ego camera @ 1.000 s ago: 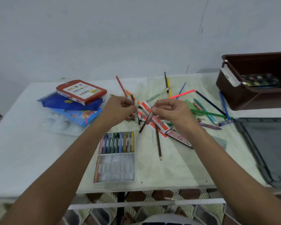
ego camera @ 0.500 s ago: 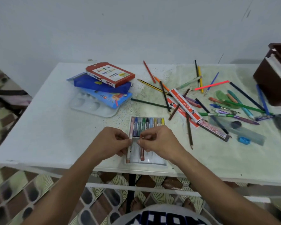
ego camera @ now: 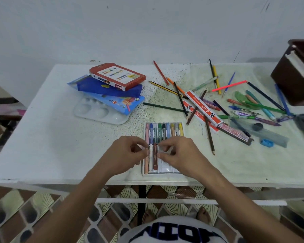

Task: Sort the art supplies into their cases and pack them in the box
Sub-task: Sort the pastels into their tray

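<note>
Both hands' fingers [ego camera: 148, 152] pinch crayons [ego camera: 154, 158] lying in the tray [ego camera: 167, 170].

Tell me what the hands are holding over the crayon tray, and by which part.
The left hand pinches the white crayon near its upper end. The right hand has fingertips by the dark red crayon; a grip cannot be told.

Bare forearms without sleeves, bare feet [ego camera: 203, 213], and a white shirt [ego camera: 172, 232] with dark block lettering.
</note>
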Tool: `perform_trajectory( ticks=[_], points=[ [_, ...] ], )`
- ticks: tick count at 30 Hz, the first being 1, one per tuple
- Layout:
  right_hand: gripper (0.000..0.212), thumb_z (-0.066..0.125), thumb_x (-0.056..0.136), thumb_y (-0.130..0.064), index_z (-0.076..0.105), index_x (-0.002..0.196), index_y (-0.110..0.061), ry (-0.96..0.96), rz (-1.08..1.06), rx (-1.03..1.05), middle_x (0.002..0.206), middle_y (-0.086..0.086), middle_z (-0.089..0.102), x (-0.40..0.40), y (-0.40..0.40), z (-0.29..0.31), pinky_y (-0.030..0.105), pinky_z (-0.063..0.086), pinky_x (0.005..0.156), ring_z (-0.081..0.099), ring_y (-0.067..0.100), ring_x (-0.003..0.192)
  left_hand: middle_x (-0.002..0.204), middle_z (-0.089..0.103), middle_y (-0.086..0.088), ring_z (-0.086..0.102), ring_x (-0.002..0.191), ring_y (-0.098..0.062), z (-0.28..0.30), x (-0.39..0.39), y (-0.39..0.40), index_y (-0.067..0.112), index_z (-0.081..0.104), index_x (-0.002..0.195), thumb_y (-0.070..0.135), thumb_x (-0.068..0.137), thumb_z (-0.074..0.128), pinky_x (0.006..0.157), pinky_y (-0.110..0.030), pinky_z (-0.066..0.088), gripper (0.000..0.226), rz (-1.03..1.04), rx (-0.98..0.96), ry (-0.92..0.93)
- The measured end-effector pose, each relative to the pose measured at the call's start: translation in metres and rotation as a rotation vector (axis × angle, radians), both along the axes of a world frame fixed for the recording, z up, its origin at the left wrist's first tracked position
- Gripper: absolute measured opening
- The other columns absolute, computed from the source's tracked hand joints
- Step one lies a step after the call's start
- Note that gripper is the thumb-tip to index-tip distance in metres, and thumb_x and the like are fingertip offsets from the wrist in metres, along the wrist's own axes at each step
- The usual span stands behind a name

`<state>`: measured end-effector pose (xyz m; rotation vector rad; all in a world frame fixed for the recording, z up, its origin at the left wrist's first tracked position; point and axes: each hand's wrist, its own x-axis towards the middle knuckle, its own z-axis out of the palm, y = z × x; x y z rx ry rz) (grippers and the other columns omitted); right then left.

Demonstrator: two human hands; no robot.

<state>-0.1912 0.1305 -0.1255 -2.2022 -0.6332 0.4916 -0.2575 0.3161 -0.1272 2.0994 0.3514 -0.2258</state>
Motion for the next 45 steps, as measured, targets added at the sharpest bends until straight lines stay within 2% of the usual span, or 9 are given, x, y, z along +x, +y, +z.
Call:
perform_trajectory(
  ticks=[2,5,12,19,25,30,36,39,45],
  points=[
    [0.038,0.069,0.088,-0.028,0.064,0.124,-0.023,-0.057,0.095,-0.073,0.097,-0.003,0.056,-0.001,-0.001,-0.001,0.015,0.038,0.069,0.050,0.004,0.079,0.071,0.068,0.007,0.059,0.058,-0.001,-0.002,-0.001,0.000,0.035,0.068,0.104,0.031,0.082,0.074,0.064,-0.021,0.049,0.023,-0.072,0.058,-0.031],
    [0.048,0.068,0.088,-0.034,0.055,0.134,-0.029,-0.090,0.176,-0.145,0.099,-0.002,0.048,-0.001,-0.002,-0.003,0.021,0.038,0.074,0.049,0.010,0.091,0.075,0.064,0.008,0.057,0.063,-0.002,-0.003,-0.002,-0.003,0.041,0.066,0.113,0.032,0.079,0.076,0.066,-0.018,0.048,0.036,-0.139,0.107,-0.056],
    [0.055,0.070,0.085,-0.040,0.051,0.135,-0.029,-0.106,0.232,-0.154,0.103,-0.005,0.044,-0.001,-0.008,-0.002,0.020,0.037,0.079,0.046,0.008,0.095,0.081,0.062,0.008,0.061,0.075,-0.008,-0.009,-0.007,-0.005,0.032,0.068,0.111,0.028,0.071,0.083,0.074,-0.025,0.052,0.042,-0.141,0.135,-0.106],
    [0.056,0.067,0.086,-0.041,0.049,0.138,-0.031,-0.108,0.261,-0.138,0.103,-0.006,0.042,-0.003,-0.008,0.000,0.020,0.034,0.080,0.043,0.008,0.096,0.084,0.048,0.015,0.049,0.078,0.000,-0.004,-0.005,-0.004,0.040,0.056,0.129,0.039,0.082,0.071,0.066,-0.009,0.036,0.049,-0.330,0.320,-0.124],
    [0.054,0.070,0.083,-0.034,0.054,0.134,-0.028,-0.134,0.226,-0.144,0.098,-0.005,0.038,-0.008,-0.005,-0.006,0.022,0.039,0.079,0.046,0.011,0.093,0.086,0.043,0.015,0.046,0.079,-0.002,-0.009,-0.003,-0.007,0.039,0.052,0.134,0.039,0.085,0.068,0.066,-0.009,0.031,0.051,-0.355,0.371,-0.089],
    [0.048,0.066,0.086,-0.031,0.055,0.132,-0.028,-0.144,0.230,-0.159,0.100,-0.004,0.037,-0.006,-0.003,-0.008,0.024,0.041,0.084,0.048,0.012,0.097,0.081,0.043,0.012,0.045,0.075,-0.004,-0.012,-0.001,-0.008,0.043,0.056,0.129,0.043,0.081,0.071,0.070,-0.024,0.039,0.051,-0.345,0.415,-0.063],
    [0.051,0.065,0.088,-0.034,0.052,0.137,-0.024,-0.126,0.218,-0.140,0.100,-0.007,0.036,-0.006,-0.006,-0.010,0.020,0.033,0.084,0.043,0.009,0.098,0.080,0.057,0.003,0.055,0.073,-0.008,-0.007,0.000,-0.002,0.046,0.057,0.126,0.046,0.079,0.072,0.069,-0.023,0.043,0.049,-0.339,0.308,-0.008],
    [0.045,0.064,0.089,-0.036,0.056,0.133,-0.027,-0.108,0.207,-0.104,0.096,-0.006,0.038,-0.005,-0.006,-0.010,0.022,0.036,0.079,0.043,0.009,0.093,0.071,0.055,0.006,0.051,0.064,-0.005,-0.005,-0.001,0.000,0.049,0.061,0.117,0.044,0.082,0.069,0.061,-0.017,0.039,0.036,-0.296,0.222,-0.018],
    [0.041,0.068,0.086,-0.035,0.063,0.126,-0.025,-0.137,0.134,-0.068,0.091,-0.003,0.041,-0.006,-0.004,-0.015,0.026,0.041,0.075,0.046,0.012,0.087,0.074,0.061,0.007,0.057,0.067,-0.007,-0.010,0.002,-0.005,0.039,0.073,0.101,0.037,0.075,0.079,0.063,-0.019,0.043,0.027,-0.127,0.243,-0.041]
  ],
)
